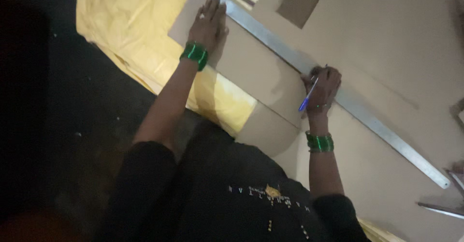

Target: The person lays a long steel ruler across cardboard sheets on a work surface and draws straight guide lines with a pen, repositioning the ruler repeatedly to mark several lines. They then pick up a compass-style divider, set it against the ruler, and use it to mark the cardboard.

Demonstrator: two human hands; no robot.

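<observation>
A long, thin metal ruler [309, 73] is pressed flat on grey cardboard [261, 73] by the open left hand [209, 22]; a blue pen [308, 95] is gripped by the right hand [323, 88].

left hand [209, 22] flat on cardboard sheet [251, 68] | right hand [323, 86] grips blue pen [307, 96] beside metal ruler [357, 109]

Long metal ruler [338, 97]: upper end cut off by the top edge, a middle stretch hidden under the right hand [323, 85]; pen [308, 94] tip lost behind those fingers, so contact with the grey board [386, 53] cannot be told. Metal tools [447, 208] at the right edge cropped and too dim to identify. Left side of the floor [48, 126] lost in darkness; yellow sheet [130, 24] runs under the board and off the top.
</observation>
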